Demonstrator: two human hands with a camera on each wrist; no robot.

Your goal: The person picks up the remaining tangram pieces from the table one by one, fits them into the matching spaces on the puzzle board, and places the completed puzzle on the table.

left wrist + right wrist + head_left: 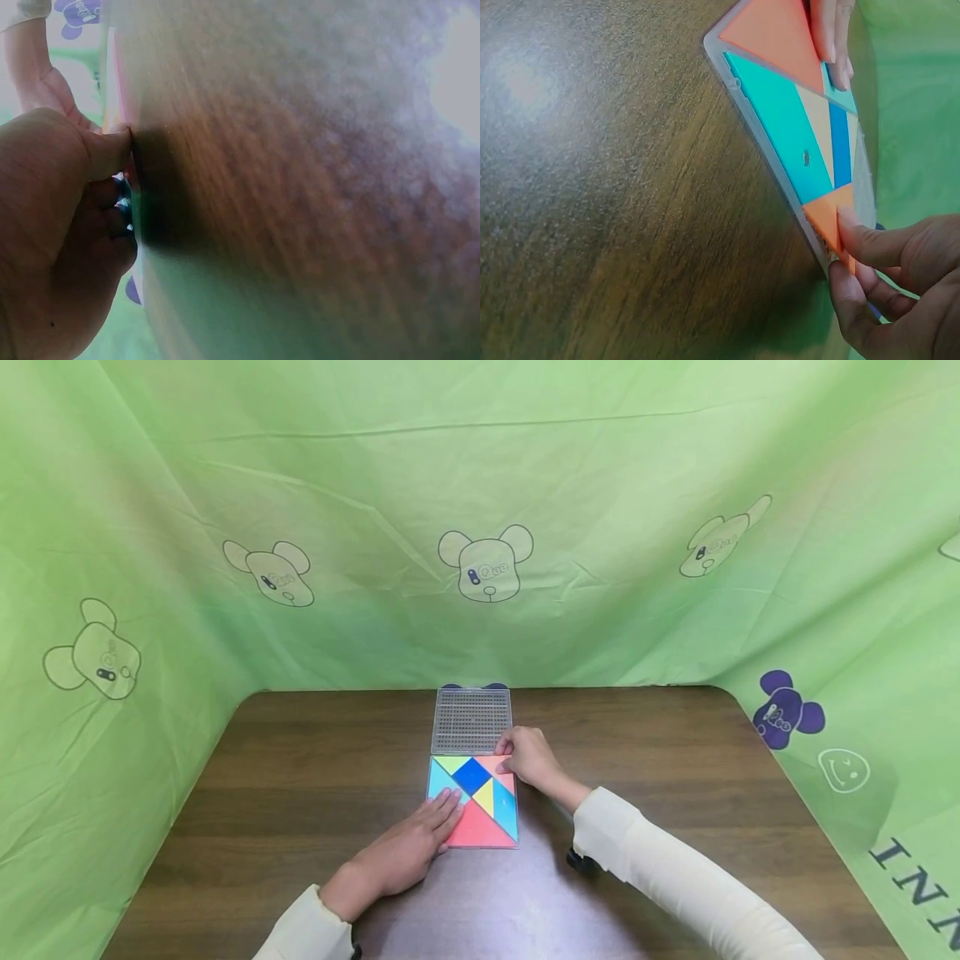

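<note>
A tangram set lies on the table in a clear shallow case [473, 847]. My left hand [408, 852] rests on the case's left side, fingers extended over the light blue triangle [440, 778] and the red triangle [480, 828]. In the left wrist view, the left thumb [111, 154] touches the case's near edge. At the far right corner, my right hand [531, 758] pinches the orange triangle [829, 214], thumb on its face and a finger at the case's edge. Beside it are the blue square [472, 775], the yellow triangle [484, 795] and the blue parallelogram [506, 810].
A clear gridded panel [472, 720] lies flat just behind the case, toward the table's back edge. The brown wooden table [315, 777] extends to both sides. Green printed cloth [360, 635] hangs behind and along the sides.
</note>
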